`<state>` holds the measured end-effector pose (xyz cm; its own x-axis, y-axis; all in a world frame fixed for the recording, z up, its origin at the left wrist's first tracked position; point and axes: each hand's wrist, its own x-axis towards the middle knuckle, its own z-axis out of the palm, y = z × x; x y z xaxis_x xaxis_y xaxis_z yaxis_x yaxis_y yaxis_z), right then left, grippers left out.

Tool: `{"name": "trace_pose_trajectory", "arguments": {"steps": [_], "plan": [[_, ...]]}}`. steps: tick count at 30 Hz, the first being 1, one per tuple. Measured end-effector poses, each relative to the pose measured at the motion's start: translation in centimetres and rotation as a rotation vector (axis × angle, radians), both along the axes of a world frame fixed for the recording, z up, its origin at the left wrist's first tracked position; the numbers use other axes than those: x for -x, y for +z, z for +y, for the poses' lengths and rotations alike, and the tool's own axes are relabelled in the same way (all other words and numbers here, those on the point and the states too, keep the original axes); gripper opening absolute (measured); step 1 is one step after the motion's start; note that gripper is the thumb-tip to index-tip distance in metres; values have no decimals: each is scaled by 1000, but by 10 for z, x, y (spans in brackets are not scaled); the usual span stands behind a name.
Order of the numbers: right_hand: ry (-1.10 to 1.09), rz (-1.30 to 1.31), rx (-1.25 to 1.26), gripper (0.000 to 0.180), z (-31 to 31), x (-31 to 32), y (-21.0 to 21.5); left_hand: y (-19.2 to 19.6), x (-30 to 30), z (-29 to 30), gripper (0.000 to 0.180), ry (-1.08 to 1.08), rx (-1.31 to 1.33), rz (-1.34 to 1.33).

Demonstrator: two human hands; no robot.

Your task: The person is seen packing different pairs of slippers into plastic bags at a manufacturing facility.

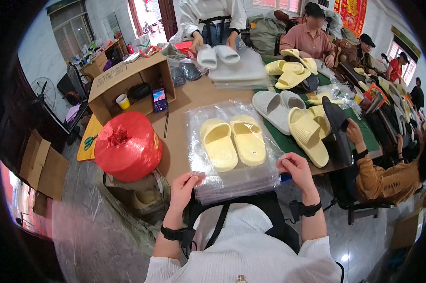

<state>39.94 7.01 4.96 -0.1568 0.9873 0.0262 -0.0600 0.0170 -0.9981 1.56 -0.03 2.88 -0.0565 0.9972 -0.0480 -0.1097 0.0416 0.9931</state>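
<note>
A pair of pale yellow slippers (249, 144) lies side by side on a stack of clear plastic bags (236, 188), toes pointing away from me. I cannot tell for certain whether the top bag covers them. At the stack's near left corner, my left hand (187, 184) pinches the edge of a clear plastic bag. My right hand (295, 167) is closed in a pinch on the bag's near right corner. Both hands are apart from the slippers. Right of the stack are grey slippers (272, 111) and another yellow pair (308, 134).
A red roll of plastic twine (128, 146) stands at the left, before an open cardboard box (128, 82) holding a phone (159, 100) and yellow cup (123, 101). Across the table, a person holds white slippers (217, 55). At the right, a co-worker's hand holds a black slipper (334, 115).
</note>
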Motion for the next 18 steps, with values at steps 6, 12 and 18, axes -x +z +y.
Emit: {"name": "trace_pose_trajectory", "arguments": {"steps": [6, 12, 18], "plan": [[-116, -193, -407, 11, -2, 8, -14, -8, 6, 6, 16, 111, -511, 437], [-30, -764, -672, 13, 2, 5, -54, -50, 19, 3, 17, -46, -632, 977], [-226, -839, -775, 42, -21, 38, -12, -2, 4, -11, 53, 236, -571, 1074]]}}
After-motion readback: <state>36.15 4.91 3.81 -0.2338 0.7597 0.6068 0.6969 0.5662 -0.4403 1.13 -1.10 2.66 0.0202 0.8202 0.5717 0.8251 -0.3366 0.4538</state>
